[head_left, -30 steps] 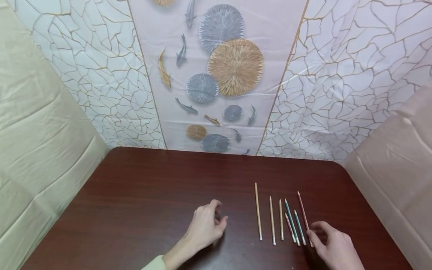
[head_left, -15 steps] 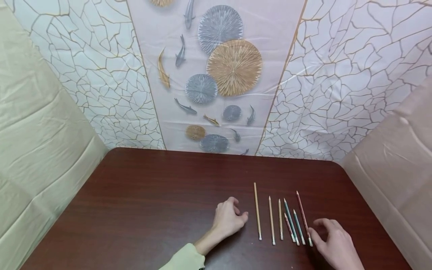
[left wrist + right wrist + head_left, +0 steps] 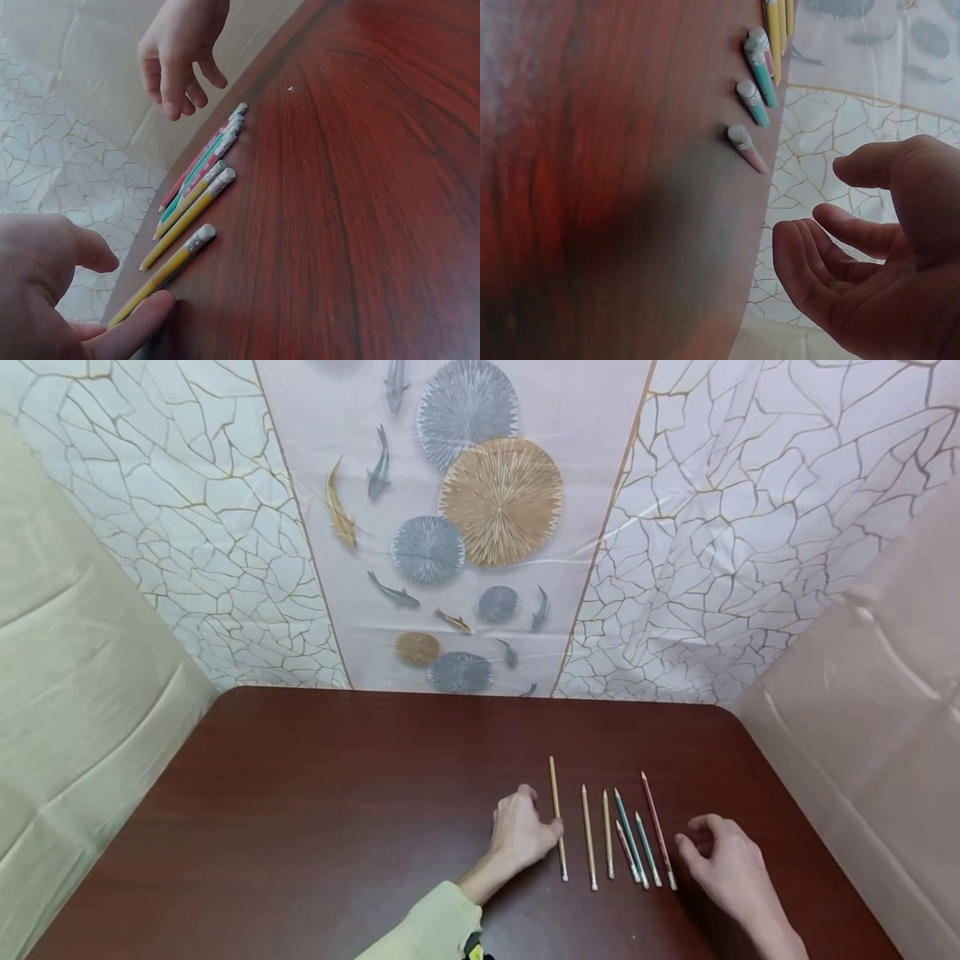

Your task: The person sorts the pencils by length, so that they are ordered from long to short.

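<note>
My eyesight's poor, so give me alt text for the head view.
A left hand reaches over a yellow pencil, the leftmost of seven on a brown table; the right hand, holding nothing, is beside the rightmost, a red pencil. Between lie two yellow pencils, two teal ones and a shorter red one.

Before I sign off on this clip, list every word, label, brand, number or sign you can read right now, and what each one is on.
No text can be read in any view.
Pencils: any markings on the barrels are too small or blurred to read.
Patterned wall covering: discs, fish and crackle lines, no lettering visible.
Black-and-yellow item at the left cuff: too small and cut off to read.
</note>
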Demonstrator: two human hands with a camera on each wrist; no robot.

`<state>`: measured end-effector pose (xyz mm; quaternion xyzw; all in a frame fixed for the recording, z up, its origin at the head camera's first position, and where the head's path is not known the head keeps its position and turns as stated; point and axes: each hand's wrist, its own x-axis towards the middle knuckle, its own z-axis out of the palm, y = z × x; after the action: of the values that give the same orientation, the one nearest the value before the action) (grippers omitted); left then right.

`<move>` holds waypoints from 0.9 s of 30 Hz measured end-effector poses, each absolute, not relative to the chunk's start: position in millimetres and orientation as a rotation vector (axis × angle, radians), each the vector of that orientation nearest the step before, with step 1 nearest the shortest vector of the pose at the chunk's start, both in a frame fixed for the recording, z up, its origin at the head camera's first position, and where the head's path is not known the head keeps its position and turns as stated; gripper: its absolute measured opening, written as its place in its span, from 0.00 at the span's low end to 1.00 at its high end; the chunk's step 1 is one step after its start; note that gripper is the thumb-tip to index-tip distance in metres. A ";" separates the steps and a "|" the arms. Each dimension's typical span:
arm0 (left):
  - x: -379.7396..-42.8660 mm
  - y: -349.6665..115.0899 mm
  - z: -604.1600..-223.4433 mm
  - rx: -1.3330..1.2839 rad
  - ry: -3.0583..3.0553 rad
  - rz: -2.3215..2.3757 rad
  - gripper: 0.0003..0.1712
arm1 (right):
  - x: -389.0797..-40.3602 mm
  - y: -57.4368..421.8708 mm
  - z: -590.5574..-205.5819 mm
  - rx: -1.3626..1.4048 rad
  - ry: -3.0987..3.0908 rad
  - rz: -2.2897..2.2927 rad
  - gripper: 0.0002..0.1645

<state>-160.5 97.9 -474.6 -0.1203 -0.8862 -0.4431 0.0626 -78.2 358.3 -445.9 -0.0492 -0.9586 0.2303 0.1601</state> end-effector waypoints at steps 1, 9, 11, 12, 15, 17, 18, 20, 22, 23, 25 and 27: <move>-160.5 99.6 -475.5 -0.364 -2.689 -1.338 0.23 | -79.3 358.2 -446.8 -0.153 -2.752 0.665 0.15; -161.5 109.9 -481.1 -0.310 -2.687 -1.348 0.24 | -89.5 355.9 -454.4 -0.158 -2.783 0.694 0.14; -161.7 112.1 -480.9 -0.303 -2.680 -1.354 0.24 | -91.3 355.8 -454.1 -0.156 -2.784 0.699 0.14; -161.4 113.0 -481.0 -0.301 -2.679 -1.351 0.24 | -92.0 355.8 -454.1 -0.155 -2.788 0.705 0.14; -159.8 117.1 -480.2 -0.307 -2.682 -1.314 0.24 | -92.8 357.3 -453.8 -0.151 -2.792 0.712 0.14; -158.5 119.3 -479.6 -0.305 -2.686 -1.286 0.24 | -93.0 357.9 -454.7 -0.143 -2.778 0.710 0.13; -158.3 120.4 -479.7 -0.309 -2.686 -1.270 0.24 | -93.0 358.0 -455.2 -0.141 -2.766 0.702 0.13; -158.0 122.2 -480.0 -0.314 -2.686 -1.251 0.25 | -92.6 357.9 -456.1 -0.136 -2.748 0.690 0.12; -157.9 123.8 -481.6 -0.319 -2.689 -1.229 0.25 | -92.5 357.7 -457.1 -0.132 -2.747 0.686 0.12; -158.0 124.4 -482.7 -0.325 -2.688 -1.214 0.25 | -92.4 357.5 -457.5 -0.131 -2.752 0.691 0.12; -158.2 125.7 -485.0 -0.326 -2.689 -1.191 0.24 | -92.5 357.5 -457.9 -0.133 -2.765 0.701 0.13; -158.4 127.0 -486.8 -0.323 -2.685 -1.170 0.23 | -93.0 357.8 -457.8 -0.135 -2.777 0.704 0.13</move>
<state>-158.4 127.0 -486.8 -0.1090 -0.9069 -0.3952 0.0973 -93.0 357.8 -457.8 -0.0466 -0.9592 0.2432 0.1365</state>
